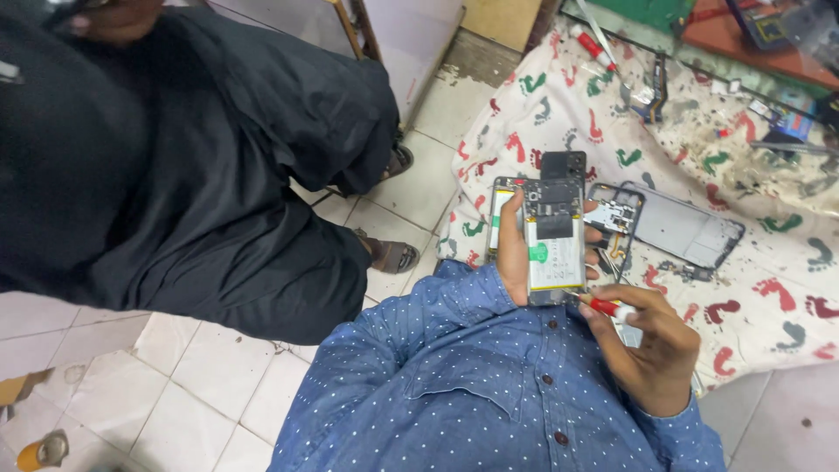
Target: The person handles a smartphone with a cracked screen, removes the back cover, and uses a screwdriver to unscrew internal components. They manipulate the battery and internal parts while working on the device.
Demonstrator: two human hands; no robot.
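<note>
Left hand (516,253) wrapped around an opened phone (552,240), back cover off, battery and circuit board showing, held upright over the blue dotted shirt (454,385). Right hand (651,350) closed on a red-handled screwdriver (605,307), tip touching the phone's near edge. Just right of the phone, flat on the footprint-patterned cloth (769,288) covering the counter, a detached phone frame (677,227). Far right, scattered small tools and parts. At left, another person in dark clothing (175,157) standing on the tiled floor (201,385).
</note>
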